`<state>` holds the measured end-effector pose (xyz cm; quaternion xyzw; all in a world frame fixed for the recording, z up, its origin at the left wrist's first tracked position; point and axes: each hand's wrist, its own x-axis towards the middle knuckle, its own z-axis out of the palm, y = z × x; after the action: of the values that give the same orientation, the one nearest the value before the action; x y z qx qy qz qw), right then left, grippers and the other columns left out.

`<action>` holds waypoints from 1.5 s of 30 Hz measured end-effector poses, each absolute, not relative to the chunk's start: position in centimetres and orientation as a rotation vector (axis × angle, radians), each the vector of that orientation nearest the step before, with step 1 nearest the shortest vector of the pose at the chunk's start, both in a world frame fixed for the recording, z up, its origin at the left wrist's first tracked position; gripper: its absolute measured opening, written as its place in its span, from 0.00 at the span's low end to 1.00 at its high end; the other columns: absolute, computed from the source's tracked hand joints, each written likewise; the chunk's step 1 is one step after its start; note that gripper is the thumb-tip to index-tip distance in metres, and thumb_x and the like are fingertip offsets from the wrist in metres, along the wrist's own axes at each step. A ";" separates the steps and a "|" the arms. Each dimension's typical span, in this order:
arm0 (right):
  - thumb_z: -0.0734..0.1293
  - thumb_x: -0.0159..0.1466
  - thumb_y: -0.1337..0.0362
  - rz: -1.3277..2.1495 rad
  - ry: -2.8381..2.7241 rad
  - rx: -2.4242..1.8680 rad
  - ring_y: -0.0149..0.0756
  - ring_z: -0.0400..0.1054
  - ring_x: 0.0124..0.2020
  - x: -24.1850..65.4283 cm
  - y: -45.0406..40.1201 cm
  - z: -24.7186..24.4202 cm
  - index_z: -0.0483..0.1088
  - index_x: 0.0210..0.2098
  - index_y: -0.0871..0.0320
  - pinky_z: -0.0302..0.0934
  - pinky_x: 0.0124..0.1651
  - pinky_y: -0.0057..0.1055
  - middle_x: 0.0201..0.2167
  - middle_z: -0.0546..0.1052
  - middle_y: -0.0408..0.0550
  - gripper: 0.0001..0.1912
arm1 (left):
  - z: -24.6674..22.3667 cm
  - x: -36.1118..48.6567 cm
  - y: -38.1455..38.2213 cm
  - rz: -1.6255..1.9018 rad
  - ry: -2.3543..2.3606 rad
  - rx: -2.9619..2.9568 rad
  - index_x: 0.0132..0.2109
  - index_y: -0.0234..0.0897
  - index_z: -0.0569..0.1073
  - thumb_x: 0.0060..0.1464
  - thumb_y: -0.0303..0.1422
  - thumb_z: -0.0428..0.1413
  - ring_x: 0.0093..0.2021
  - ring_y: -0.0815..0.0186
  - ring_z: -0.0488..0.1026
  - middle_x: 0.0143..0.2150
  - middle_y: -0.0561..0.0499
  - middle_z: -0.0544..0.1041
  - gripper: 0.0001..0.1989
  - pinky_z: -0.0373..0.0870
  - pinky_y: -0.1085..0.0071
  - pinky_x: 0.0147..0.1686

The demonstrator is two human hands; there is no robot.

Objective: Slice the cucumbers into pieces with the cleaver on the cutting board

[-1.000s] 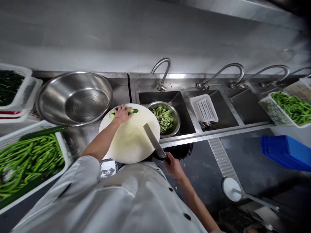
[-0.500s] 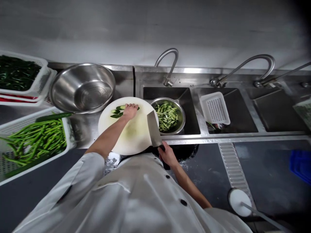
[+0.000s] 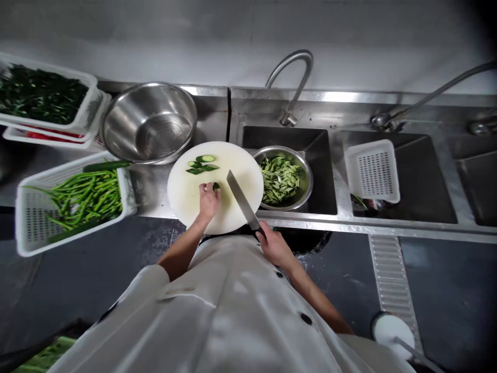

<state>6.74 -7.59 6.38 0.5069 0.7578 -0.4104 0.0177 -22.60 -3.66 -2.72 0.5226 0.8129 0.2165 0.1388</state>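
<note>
On the round white cutting board [image 3: 240,155], my left hand [image 3: 209,201] is closed over a piece of cucumber [image 3: 216,186], part of which shows past the fingertips. My right hand [image 3: 275,243] grips the dark handle of a cleaver [image 3: 241,198]. Its blade stands nearly edge-on over the board's right part, a little apart from the left hand. Several cucumber pieces [image 3: 202,165] lie toward the back of the board, some showing pale cut faces. Right of the board, a steel bowl [image 3: 308,182] holds many sliced green pieces [image 3: 280,178].
A large steel basin [image 3: 151,124] stands behind left. White baskets hold green beans [image 3: 91,194] and dark green vegetables [image 3: 41,96]. Sinks line the right, with a faucet [image 3: 289,116] and a white perforated basket [image 3: 373,171]. A white round lid-like object [image 3: 392,334] is low right.
My left hand has drawn back toward me from the pieces at the back, now with a cucumber piece. The cleaver has turned from broadside to nearly edge-on. The view has shifted.
</note>
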 end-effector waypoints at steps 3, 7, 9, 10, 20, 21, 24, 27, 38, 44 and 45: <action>0.56 0.76 0.61 -1.157 2.289 1.476 0.47 0.77 0.47 5.2 -7.3 7.3 0.64 0.67 0.58 0.63 0.51 0.35 0.47 0.83 0.55 0.23 | -2.6 -25.5 -4.9 0.570 2.146 1.789 0.65 0.34 0.65 0.61 0.20 0.48 0.61 0.54 0.70 0.62 0.35 0.67 0.25 0.71 0.53 0.65; 0.53 0.78 0.61 -1.050 2.280 1.377 0.47 0.77 0.49 3.9 -6.9 7.9 0.60 0.70 0.60 0.62 0.51 0.34 0.49 0.82 0.57 0.24 | -2.9 -27.8 -5.0 0.419 1.743 2.156 0.60 0.35 0.72 0.65 0.25 0.49 0.65 0.53 0.67 0.62 0.38 0.71 0.18 0.67 0.53 0.68; 0.53 0.78 0.61 -1.013 2.277 1.326 0.47 0.77 0.49 3.4 -6.9 7.9 0.59 0.69 0.60 0.62 0.50 0.34 0.48 0.82 0.57 0.23 | -3.3 -27.7 -4.6 0.373 1.692 2.189 0.57 0.34 0.74 0.69 0.27 0.47 0.62 0.54 0.69 0.58 0.38 0.74 0.16 0.68 0.55 0.67; 0.53 0.78 0.61 -0.994 2.269 1.305 0.47 0.78 0.48 3.2 -6.8 7.9 0.59 0.69 0.60 0.61 0.50 0.34 0.48 0.82 0.57 0.23 | -3.4 -27.5 -4.4 0.362 1.686 2.198 0.57 0.33 0.75 0.69 0.28 0.46 0.61 0.54 0.70 0.57 0.38 0.75 0.17 0.68 0.55 0.66; 0.51 0.79 0.60 -0.852 2.210 1.273 0.49 0.78 0.43 2.4 -7.5 10.5 0.59 0.65 0.60 0.60 0.42 0.35 0.44 0.82 0.59 0.20 | -4.2 -27.2 -3.3 0.329 1.643 2.257 0.56 0.32 0.75 0.68 0.26 0.45 0.57 0.53 0.68 0.53 0.38 0.75 0.18 0.67 0.56 0.63; 0.51 0.79 0.60 -0.851 2.203 1.270 0.49 0.78 0.43 2.2 -7.5 10.7 0.59 0.65 0.60 0.60 0.42 0.34 0.44 0.82 0.58 0.20 | -4.4 -27.2 -3.2 0.351 1.642 2.269 0.55 0.32 0.75 0.67 0.25 0.46 0.56 0.53 0.68 0.52 0.38 0.75 0.17 0.67 0.56 0.63; 0.51 0.79 0.61 -0.851 2.151 1.276 0.48 0.78 0.44 1.2 -7.3 10.8 0.60 0.62 0.60 0.60 0.42 0.34 0.43 0.82 0.57 0.18 | -5.1 -27.3 -3.2 0.445 1.622 2.350 0.53 0.33 0.76 0.65 0.24 0.48 0.53 0.54 0.69 0.49 0.39 0.75 0.15 0.69 0.55 0.59; 0.51 0.79 0.60 -0.828 2.156 1.277 0.48 0.78 0.44 0.6 -7.0 10.8 0.60 0.62 0.59 0.59 0.42 0.33 0.43 0.82 0.57 0.17 | -5.5 -27.4 -3.3 0.529 1.615 2.429 0.53 0.33 0.76 0.65 0.24 0.50 0.49 0.55 0.70 0.46 0.40 0.76 0.14 0.72 0.56 0.54; 0.51 0.79 0.60 -0.831 2.177 1.271 0.49 0.78 0.45 -0.1 -6.4 11.0 0.58 0.62 0.59 0.58 0.43 0.34 0.44 0.82 0.58 0.16 | -5.8 -27.6 -3.5 0.581 1.624 2.496 0.53 0.32 0.75 0.66 0.22 0.49 0.50 0.55 0.69 0.48 0.41 0.76 0.14 0.74 0.60 0.53; 0.51 0.79 0.60 -0.811 2.189 1.268 0.50 0.77 0.44 -0.3 -6.4 10.5 0.58 0.61 0.58 0.57 0.41 0.34 0.42 0.82 0.58 0.16 | -6.0 -27.6 -3.7 0.598 1.617 2.455 0.52 0.35 0.76 0.66 0.22 0.48 0.50 0.56 0.70 0.48 0.42 0.76 0.14 0.74 0.60 0.54; 0.51 0.79 0.60 -0.811 2.195 1.266 0.50 0.77 0.43 -0.3 -6.4 10.5 0.58 0.62 0.58 0.57 0.41 0.34 0.42 0.82 0.57 0.16 | -6.0 -27.7 -3.7 0.614 1.621 2.443 0.52 0.35 0.76 0.67 0.23 0.48 0.50 0.56 0.70 0.48 0.42 0.76 0.14 0.74 0.59 0.54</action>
<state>-0.28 -6.40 10.51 0.4621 0.8014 -0.2959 0.2381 -27.65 -3.72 -6.04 0.8134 0.5398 0.2044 0.0732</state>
